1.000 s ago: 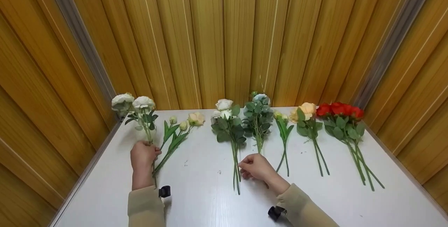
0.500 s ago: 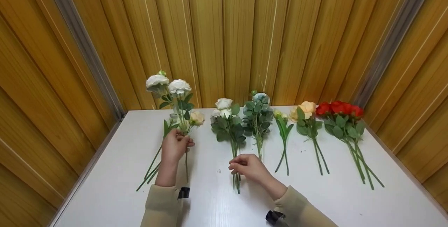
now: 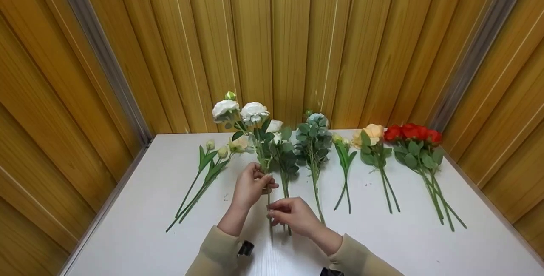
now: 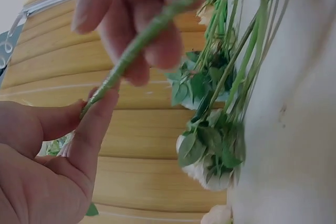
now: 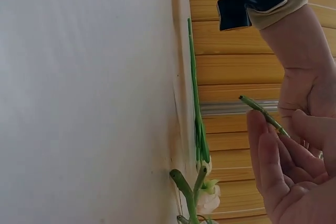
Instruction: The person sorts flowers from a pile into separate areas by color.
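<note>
In the head view, my left hand (image 3: 250, 186) pinches the stem of a white flower (image 3: 254, 112) and holds it upright above the table. The flower has two full blooms, a small green bud and dark leaves. Thumb and finger grip the green stem (image 4: 149, 31) in the left wrist view. My right hand (image 3: 297, 217) is by the lower stem, its fingers loosely bent and not closed round it. In the right wrist view the cut stem end (image 5: 251, 103) lies against the right fingertips. Just behind the held flower are white roses (image 3: 275, 126) with dark leaves.
Pale tulips (image 3: 222, 152) lie to the left. Rightward lie a pale blue flower (image 3: 317, 119), a small tulip bunch (image 3: 345, 157), peach roses (image 3: 374, 134) and red roses (image 3: 413, 131). Ribbed wooden panels (image 3: 272, 50) enclose the white table (image 3: 140, 208).
My left hand has carried the white flower rightward from the table's left side, past the tulips, to in front of the white roses. My right hand has shifted slightly left and nearer.
</note>
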